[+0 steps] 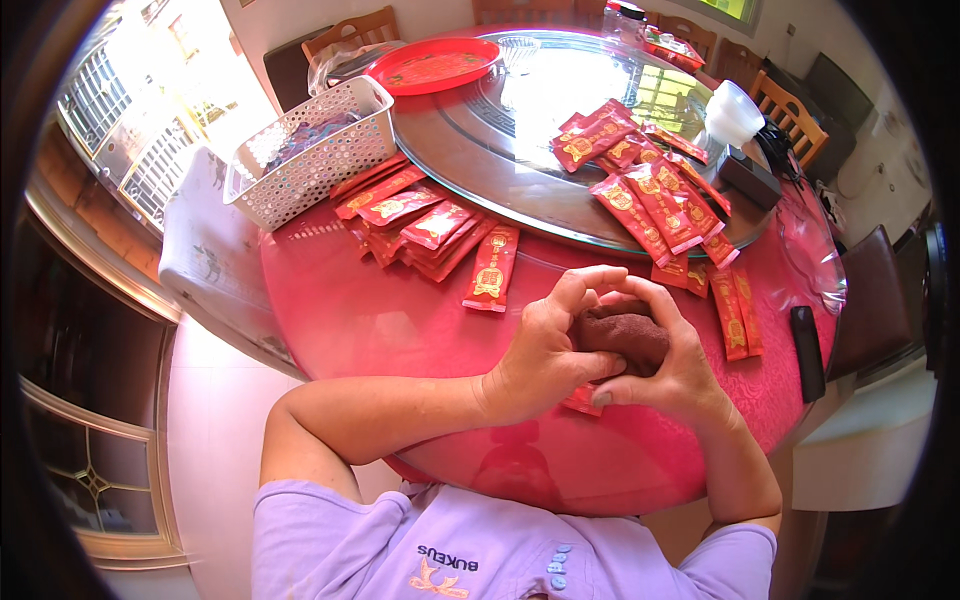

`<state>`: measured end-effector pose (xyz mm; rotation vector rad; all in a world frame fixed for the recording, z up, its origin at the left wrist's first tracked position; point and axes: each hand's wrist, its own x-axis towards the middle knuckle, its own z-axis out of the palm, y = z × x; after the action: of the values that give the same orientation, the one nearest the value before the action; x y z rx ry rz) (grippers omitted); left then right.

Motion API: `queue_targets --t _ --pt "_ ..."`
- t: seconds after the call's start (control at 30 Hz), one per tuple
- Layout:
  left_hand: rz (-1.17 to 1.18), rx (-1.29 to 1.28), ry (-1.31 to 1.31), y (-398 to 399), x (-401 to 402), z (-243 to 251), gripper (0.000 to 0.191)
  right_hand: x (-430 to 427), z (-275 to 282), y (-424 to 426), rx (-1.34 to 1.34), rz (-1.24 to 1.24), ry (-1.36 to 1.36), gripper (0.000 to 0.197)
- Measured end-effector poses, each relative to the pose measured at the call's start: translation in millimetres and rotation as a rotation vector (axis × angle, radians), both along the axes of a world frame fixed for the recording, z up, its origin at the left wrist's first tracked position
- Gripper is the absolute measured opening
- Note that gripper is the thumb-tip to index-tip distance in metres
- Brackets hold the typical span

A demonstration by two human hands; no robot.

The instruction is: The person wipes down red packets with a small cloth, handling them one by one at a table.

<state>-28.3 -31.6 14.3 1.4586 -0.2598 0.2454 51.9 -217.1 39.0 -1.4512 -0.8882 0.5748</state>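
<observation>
A dark brown piece of fabric [628, 337], folded or rolled into a thick bundle, is held above the near side of the round table [360, 337]. My left hand [547, 349] grips it from the left, thumb across the front. From the right, my right hand [679, 367] closes around it, and the fingertips of both hands meet over the top. Beneath the hands lies a red packet [581, 400], mostly covered. Ahead and to the left, several red-and-gold packets [436, 223] overlap in a pile, with a single packet [491, 270] at its right end.
More red packets [637, 210] spread from the glass turntable [480, 180] onto the table. A white perforated basket [330, 169] holds small wrapped items. Also around are a red tray [435, 67], white bowls [733, 116], a black box [750, 178] and a black oblong object [807, 352].
</observation>
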Motion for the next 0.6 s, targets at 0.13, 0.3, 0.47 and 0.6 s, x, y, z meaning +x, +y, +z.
queue_targets --t 0.13,0.3,0.47,0.6 --pt "-0.085 -0.171 0.073 0 3 -8 0.078 8 5 -4 -0.076 -0.003 -0.014 0.08" --pt "-0.082 -0.139 0.006 -2 2 -6 0.075 21 3 -9 -0.029 0.051 0.151 0.054" --pt "-0.065 0.057 -0.095 1 -1 -3 0.076 23 -1 -10 0.005 0.102 0.264 0.051" --pt "0.022 0.219 -0.295 -2 2 -6 0.078 25 -1 -15 0.002 0.101 0.352 0.052"
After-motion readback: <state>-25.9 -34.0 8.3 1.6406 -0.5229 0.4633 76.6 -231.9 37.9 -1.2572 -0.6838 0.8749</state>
